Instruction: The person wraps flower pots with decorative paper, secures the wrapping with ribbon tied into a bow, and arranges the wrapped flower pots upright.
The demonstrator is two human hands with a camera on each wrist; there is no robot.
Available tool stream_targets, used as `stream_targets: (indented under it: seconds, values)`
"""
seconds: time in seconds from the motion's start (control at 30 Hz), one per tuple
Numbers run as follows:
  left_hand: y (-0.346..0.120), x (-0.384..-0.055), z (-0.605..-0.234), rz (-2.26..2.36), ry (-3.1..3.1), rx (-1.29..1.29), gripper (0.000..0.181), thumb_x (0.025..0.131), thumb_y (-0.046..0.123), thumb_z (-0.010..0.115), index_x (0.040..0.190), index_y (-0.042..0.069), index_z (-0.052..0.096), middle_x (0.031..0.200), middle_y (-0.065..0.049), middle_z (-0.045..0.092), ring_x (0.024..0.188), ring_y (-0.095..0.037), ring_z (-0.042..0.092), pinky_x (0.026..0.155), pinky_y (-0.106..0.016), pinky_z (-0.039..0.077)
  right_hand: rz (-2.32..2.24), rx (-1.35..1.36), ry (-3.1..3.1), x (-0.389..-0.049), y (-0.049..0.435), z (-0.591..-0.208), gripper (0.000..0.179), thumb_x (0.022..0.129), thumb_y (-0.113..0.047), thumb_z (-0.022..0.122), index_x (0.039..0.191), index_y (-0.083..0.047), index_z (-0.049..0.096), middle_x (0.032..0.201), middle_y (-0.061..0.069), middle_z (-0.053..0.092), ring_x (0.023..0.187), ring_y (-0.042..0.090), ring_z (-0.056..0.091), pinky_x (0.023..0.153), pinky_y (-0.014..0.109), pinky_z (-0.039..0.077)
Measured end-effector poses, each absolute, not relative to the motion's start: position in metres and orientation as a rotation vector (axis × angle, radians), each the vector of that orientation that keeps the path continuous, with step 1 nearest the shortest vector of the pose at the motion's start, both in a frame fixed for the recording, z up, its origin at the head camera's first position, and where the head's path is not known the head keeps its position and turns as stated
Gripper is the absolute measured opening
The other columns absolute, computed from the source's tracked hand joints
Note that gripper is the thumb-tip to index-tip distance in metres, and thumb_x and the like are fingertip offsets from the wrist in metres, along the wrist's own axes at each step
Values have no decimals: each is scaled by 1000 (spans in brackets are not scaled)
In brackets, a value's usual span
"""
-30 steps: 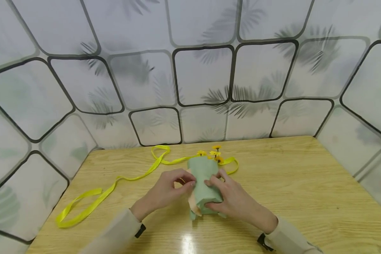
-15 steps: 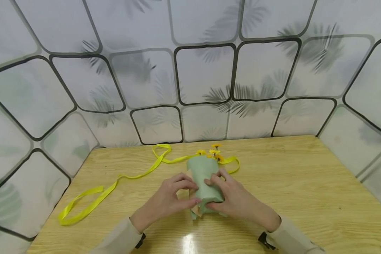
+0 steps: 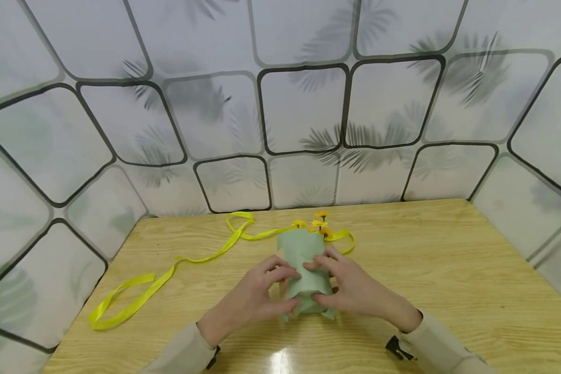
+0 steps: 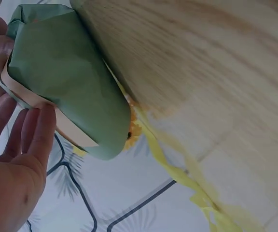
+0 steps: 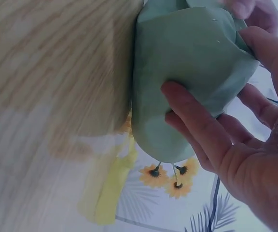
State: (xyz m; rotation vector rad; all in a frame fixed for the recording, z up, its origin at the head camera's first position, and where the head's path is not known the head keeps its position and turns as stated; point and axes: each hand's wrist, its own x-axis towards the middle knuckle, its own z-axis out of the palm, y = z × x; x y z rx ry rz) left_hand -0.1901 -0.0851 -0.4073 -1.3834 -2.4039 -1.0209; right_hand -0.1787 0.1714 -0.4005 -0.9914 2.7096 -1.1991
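Note:
A bouquet wrapped in green paper [image 3: 299, 244] lies on the table, its yellow and orange flowers [image 3: 319, 224] poking out at the far end. My left hand [image 3: 256, 292] grips the wrapping from the left, fingertips on top and thumb at the folded near end. From the right, my right hand [image 3: 357, 286] holds it the same way, thumb against the near fold. A peach strip [image 4: 74, 131] of the paper's other face runs along the left edge, beneath my left fingers in the left wrist view. The flower stems are mostly hidden inside the paper.
A long yellow ribbon [image 3: 142, 298] trails loosely from the table's left side to behind the bouquet, with a loop [image 3: 346, 241] to its right. The wooden table [image 3: 439, 259] ends at a patterned cloth wall [image 3: 304, 179] at the back.
My left hand has moved from pinching the paper's left edge to spreading its fingers over the top, thumb at the near fold. The right hand keeps its hold, its thumb slightly shifted.

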Motion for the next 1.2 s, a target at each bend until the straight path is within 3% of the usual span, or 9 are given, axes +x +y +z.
stream_targets:
  seconds: [0.2,0.43,0.63,0.87,1.07,1.2]
  values:
    - [-80,-189,-404,-854,-2464,-1352,46,84,24,87,123,14,65,108,-1,56,87,-10,57,77,-18,54,-1250,-982,2542,-182,180,-395,52,88,-19,81,136,-12,60,129,10,52,107,25,62,74,19,60]
    - [-77,-186,-403,-754,-2517,-1293,50,84,24,85,130,17,69,104,0,52,82,-8,49,68,-12,44,-1326,-948,2316,-190,200,-394,54,95,-28,75,144,-13,57,152,19,45,125,46,60,85,30,62]
    - [-74,-185,-404,-736,-2451,-1275,48,83,37,86,125,17,73,114,-1,53,92,-12,59,77,-16,52,-1368,-951,2290,-191,201,-397,53,94,-27,76,142,-11,60,151,22,45,122,47,60,85,31,62]
    - [-70,-182,-400,-627,-2418,-1239,46,82,37,87,121,15,75,139,-10,60,123,-25,59,96,-36,59,-1398,-933,2285,-191,201,-398,52,93,-25,77,140,-10,62,149,20,46,121,45,61,85,30,62]
    - [-69,-183,-399,-567,-2432,-1243,44,84,35,86,121,14,73,134,-6,68,116,-20,65,94,-32,59,-1380,-940,2287,-194,206,-399,49,96,-26,73,141,-12,61,155,18,47,124,44,61,88,31,62]
    - [-68,-183,-400,-555,-2433,-1232,41,84,34,86,118,14,73,131,-7,70,110,-20,69,91,-31,60,-1366,-933,2323,-198,214,-401,37,99,-24,69,136,-17,65,155,13,52,129,36,61,94,33,59]
